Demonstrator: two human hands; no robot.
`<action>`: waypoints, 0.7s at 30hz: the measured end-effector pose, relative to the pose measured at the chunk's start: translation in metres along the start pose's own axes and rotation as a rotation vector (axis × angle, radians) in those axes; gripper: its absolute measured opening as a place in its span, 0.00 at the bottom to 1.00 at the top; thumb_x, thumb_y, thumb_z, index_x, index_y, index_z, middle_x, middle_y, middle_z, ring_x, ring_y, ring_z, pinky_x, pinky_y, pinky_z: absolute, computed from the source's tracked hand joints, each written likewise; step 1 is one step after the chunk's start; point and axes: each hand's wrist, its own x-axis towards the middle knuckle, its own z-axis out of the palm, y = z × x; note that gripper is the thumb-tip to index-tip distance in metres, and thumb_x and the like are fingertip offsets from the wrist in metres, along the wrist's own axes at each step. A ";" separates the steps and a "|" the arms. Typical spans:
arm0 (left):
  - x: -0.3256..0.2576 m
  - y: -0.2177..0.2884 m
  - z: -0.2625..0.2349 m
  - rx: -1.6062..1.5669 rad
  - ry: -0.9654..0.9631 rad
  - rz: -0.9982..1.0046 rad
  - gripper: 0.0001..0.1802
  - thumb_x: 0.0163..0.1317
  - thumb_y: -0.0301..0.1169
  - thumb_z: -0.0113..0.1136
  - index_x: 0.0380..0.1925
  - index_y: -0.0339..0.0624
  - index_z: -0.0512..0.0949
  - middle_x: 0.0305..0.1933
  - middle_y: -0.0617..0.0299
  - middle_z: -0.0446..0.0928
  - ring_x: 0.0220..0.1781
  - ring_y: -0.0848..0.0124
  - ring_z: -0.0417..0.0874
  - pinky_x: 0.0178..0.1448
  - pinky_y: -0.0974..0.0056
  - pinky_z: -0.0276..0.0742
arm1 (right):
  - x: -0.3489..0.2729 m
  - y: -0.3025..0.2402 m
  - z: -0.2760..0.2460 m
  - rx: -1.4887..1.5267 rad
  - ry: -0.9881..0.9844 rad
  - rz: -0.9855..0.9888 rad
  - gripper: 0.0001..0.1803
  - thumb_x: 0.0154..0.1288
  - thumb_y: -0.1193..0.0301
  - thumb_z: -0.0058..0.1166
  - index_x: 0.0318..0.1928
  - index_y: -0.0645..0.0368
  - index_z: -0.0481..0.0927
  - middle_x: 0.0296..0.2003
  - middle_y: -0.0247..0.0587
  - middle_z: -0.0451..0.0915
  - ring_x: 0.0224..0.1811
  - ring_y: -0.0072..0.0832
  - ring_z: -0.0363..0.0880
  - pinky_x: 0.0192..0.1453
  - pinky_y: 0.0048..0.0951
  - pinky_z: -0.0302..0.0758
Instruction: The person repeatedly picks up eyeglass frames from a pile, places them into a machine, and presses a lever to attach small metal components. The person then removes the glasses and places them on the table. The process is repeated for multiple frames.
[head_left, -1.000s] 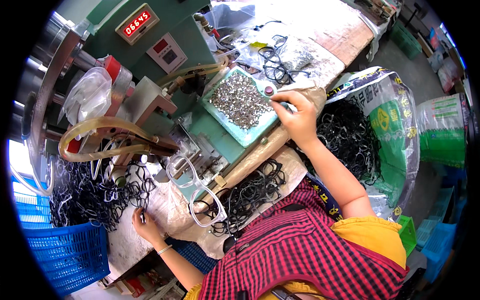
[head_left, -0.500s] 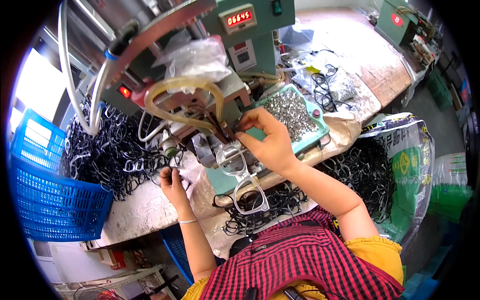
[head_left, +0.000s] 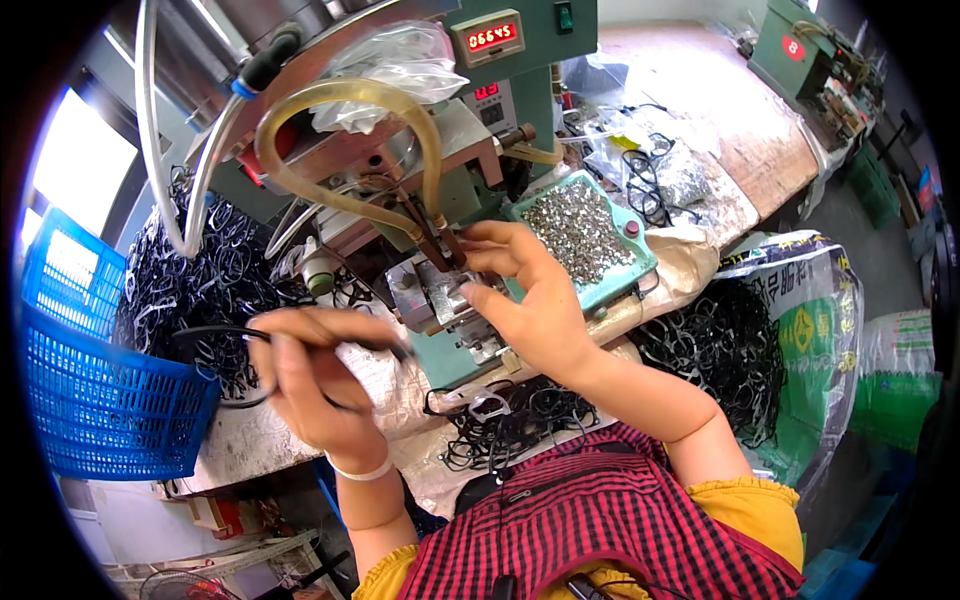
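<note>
- head view: the left hand (head_left: 320, 375), blurred, has its fingers bent and pinching a black eyeglass frame (head_left: 222, 330), which sticks out leftward, between the machine and a blue basket (head_left: 110, 400).
- the right hand (head_left: 530, 305) is at the metal fixture (head_left: 440, 300) of a green machine (head_left: 560, 55), thumb and forefinger a little apart; i cannot tell whether they grip anything.
- a bent amber tube (head_left: 430, 150) runs down to just above the fixture.
- beside the right hand, a teal tray (head_left: 645, 250) holds small shiny metal pieces (head_left: 575, 230).
- dark frames lie in a left heap (head_left: 190, 280), a front pile (head_left: 530, 415) with a clear frame (head_left: 488, 404), and a printed sack (head_left: 815, 340).
</note>
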 end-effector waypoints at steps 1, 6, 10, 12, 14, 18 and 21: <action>-0.016 0.004 0.007 -0.041 -0.033 -0.190 0.16 0.77 0.38 0.34 0.39 0.37 0.66 0.22 0.44 0.78 0.21 0.64 0.76 0.30 0.64 0.77 | 0.002 0.000 -0.006 -0.123 -0.048 -0.020 0.21 0.60 0.76 0.60 0.56 0.62 0.77 0.47 0.46 0.86 0.51 0.33 0.84 0.60 0.34 0.75; -0.053 -0.029 0.021 -0.706 -0.352 -1.218 0.11 0.77 0.38 0.40 0.40 0.42 0.67 0.29 0.38 0.81 0.18 0.58 0.80 0.18 0.65 0.75 | 0.031 0.050 -0.085 -1.074 0.006 -0.271 0.13 0.57 0.69 0.65 0.44 0.57 0.85 0.52 0.52 0.82 0.64 0.51 0.75 0.67 0.47 0.72; -0.058 -0.044 0.026 -0.781 -0.242 -1.297 0.11 0.77 0.39 0.42 0.39 0.45 0.68 0.31 0.42 0.82 0.16 0.58 0.81 0.14 0.65 0.74 | 0.023 0.087 -0.136 -1.258 0.087 -0.245 0.11 0.54 0.68 0.69 0.39 0.53 0.87 0.57 0.55 0.79 0.69 0.53 0.70 0.68 0.48 0.71; -0.061 -0.043 0.026 -0.775 -0.197 -1.305 0.11 0.77 0.39 0.42 0.38 0.45 0.68 0.30 0.43 0.82 0.16 0.59 0.80 0.14 0.65 0.74 | 0.019 0.092 -0.137 -1.208 0.098 -0.302 0.08 0.53 0.69 0.69 0.35 0.53 0.87 0.54 0.54 0.81 0.66 0.51 0.73 0.67 0.47 0.73; -0.063 -0.043 0.026 -0.794 -0.190 -1.293 0.12 0.77 0.39 0.43 0.38 0.45 0.69 0.30 0.44 0.82 0.17 0.58 0.81 0.14 0.65 0.74 | 0.017 0.090 -0.129 -1.182 0.118 -0.343 0.06 0.53 0.70 0.68 0.33 0.54 0.86 0.52 0.52 0.82 0.64 0.50 0.75 0.65 0.45 0.74; -0.065 -0.048 0.017 -0.753 -0.294 -1.208 0.13 0.78 0.40 0.44 0.39 0.45 0.71 0.34 0.45 0.83 0.28 0.62 0.82 0.23 0.63 0.76 | 0.037 0.088 -0.127 -1.179 -0.120 -0.588 0.04 0.54 0.73 0.62 0.31 0.59 0.84 0.50 0.48 0.83 0.57 0.48 0.79 0.57 0.46 0.78; -0.083 -0.089 0.012 -0.752 -0.253 -1.253 0.18 0.76 0.46 0.49 0.43 0.41 0.75 0.41 0.46 0.83 0.35 0.55 0.84 0.32 0.55 0.80 | 0.049 0.099 -0.153 -1.151 0.066 -0.392 0.04 0.53 0.75 0.57 0.30 0.58 0.83 0.36 0.47 0.82 0.41 0.48 0.81 0.44 0.48 0.79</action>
